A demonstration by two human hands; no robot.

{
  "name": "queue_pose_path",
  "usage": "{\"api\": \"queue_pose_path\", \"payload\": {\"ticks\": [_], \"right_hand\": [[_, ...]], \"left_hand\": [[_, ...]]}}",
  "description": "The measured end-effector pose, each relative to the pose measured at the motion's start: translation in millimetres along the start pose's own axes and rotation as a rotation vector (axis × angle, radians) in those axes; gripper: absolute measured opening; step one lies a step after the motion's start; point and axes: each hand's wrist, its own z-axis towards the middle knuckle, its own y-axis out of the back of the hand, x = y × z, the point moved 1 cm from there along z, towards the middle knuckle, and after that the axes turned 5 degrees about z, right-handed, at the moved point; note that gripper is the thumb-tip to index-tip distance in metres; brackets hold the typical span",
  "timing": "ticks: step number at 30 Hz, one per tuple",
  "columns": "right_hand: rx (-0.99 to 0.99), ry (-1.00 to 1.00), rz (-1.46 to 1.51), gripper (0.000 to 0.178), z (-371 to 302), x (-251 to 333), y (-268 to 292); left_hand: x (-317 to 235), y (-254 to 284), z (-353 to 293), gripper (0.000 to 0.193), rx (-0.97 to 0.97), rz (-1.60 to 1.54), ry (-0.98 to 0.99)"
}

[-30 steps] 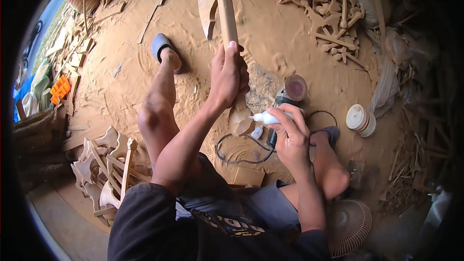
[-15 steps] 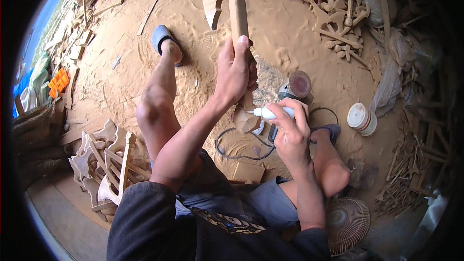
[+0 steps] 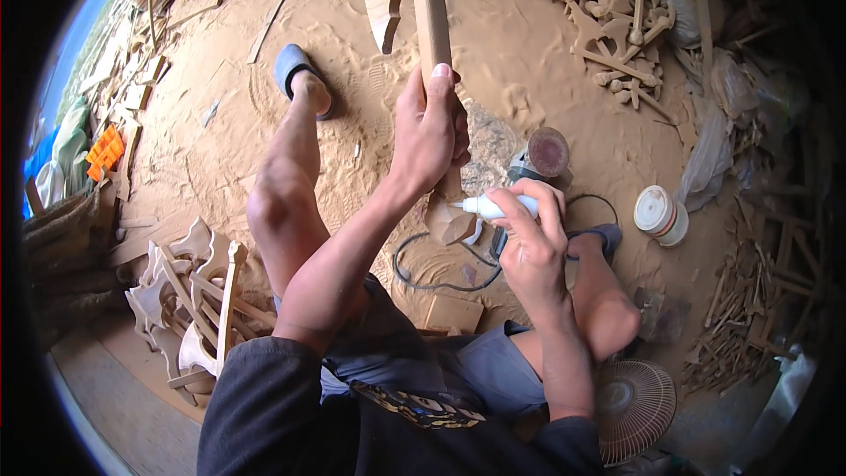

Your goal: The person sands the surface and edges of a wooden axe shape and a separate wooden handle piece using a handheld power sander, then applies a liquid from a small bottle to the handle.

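Observation:
My left hand point(image 3: 427, 128) is closed round the shaft of a wooden piece point(image 3: 430, 18), a straight post with curved, carved arms at its far end. The post's near end point(image 3: 449, 222) shows below my fist. In my right hand point(image 3: 533, 234) is a small white squeeze bottle point(image 3: 502, 205), tilted sideways. Its thin nozzle points left and lies at or very close to the post's near end; whether it touches, I cannot tell. Just beyond my right hand a power tool with a round brown disc point(image 3: 547, 152) rests on the ground, its dark cord looping toward me.
Carved wooden parts lie heaped at the far right point(image 3: 617, 31), and a stack of curved frames point(image 3: 198, 300) stands at the near left. A lidded white tub point(image 3: 659, 216) is on the right, with a fan point(image 3: 634, 410) nearer me. Sawdust point(image 3: 220, 137) covers the ground.
The far end of the wooden piece has shifted very slightly left. Both hands keep their grips, and the bottle's nozzle stays by the post's near end.

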Motion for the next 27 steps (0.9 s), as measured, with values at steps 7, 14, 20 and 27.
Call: {"api": "queue_pose_path", "payload": {"ticks": [7, 14, 20, 27], "right_hand": [[0.016, -0.02, 0.035, 0.061, 0, 1, 4], [-0.005, -0.043, 0.085, 0.065, -3, 7, 9], [-0.004, -0.028, 0.058, 0.064, -8, 8, 12], [0.002, -0.002, 0.018, 0.06, -10, 13, 16]], "left_hand": [[-2, -2, 0, 0.04, -0.043, 0.007, 0.03], [-6, 1, 3, 0.039, -0.065, 0.004, 0.019], [-6, 3, 6, 0.038, -0.113, -0.082, 0.063], [-8, 5, 9, 0.04, -0.179, -0.139, 0.12]]}}
